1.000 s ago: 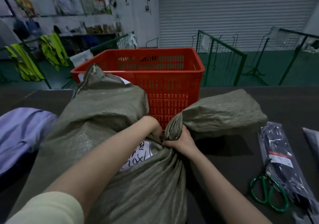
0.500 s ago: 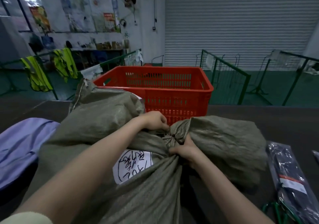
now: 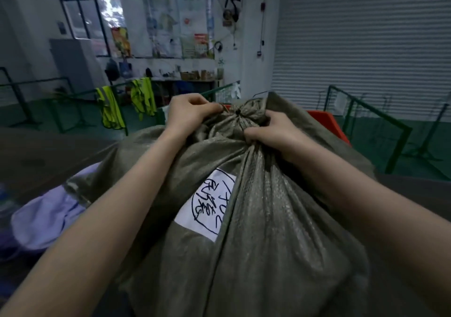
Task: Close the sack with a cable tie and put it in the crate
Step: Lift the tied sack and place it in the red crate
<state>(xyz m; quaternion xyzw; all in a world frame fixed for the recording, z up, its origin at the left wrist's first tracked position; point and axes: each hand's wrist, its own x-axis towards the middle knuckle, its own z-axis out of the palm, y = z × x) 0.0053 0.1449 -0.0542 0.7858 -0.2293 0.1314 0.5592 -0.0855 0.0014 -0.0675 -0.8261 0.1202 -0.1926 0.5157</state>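
A bulky grey-green woven sack (image 3: 268, 219) with a white hand-marked label (image 3: 207, 209) fills the middle of the view, raised in front of me. Its neck is bunched tight, and a small dark cable tie (image 3: 238, 112) shows at the gather. My left hand (image 3: 190, 114) grips the fabric just left of the neck. My right hand (image 3: 273, 131) clutches the bunched fabric on the right. Behind the sack only a corner of the red crate (image 3: 327, 124) shows; the rest is hidden.
Lilac cloth (image 3: 48, 216) lies on the dark table (image 3: 36, 155) at the left. Green metal barriers (image 3: 380, 121) stand beyond the table at the right, and yellow vests (image 3: 141, 97) hang on a rail at the back left.
Both hands have lifted the sack by its neck, up and toward the crate. The sack now hides most of the crate. My view has tilted up, so the scissors and tie packet are out of sight.
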